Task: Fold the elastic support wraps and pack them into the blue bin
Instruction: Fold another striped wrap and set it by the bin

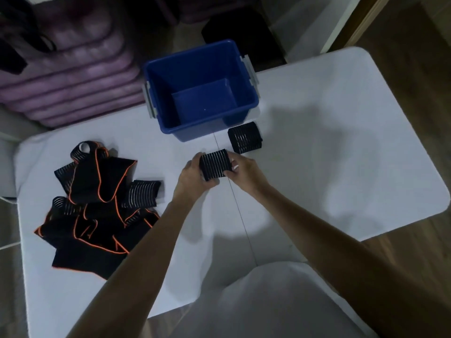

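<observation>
A folded black wrap with white stripes (215,164) is held above the white table (341,147) near its middle. My left hand (192,176) grips its left end and my right hand (244,170) grips its right end. A second folded striped wrap (245,137) lies on the table just beyond my right hand, in front of the blue bin (202,128). The bin stands at the table's far edge and I see nothing inside it. A loose pile of black wraps with orange trim (97,208) lies on the left side of the table.
Grey latch handles sit on both sides of the bin (150,98). Purple cushioned furniture (73,76) stands beyond the table's far left. Wooden floor (415,69) shows to the right. A seam line runs down the table's middle.
</observation>
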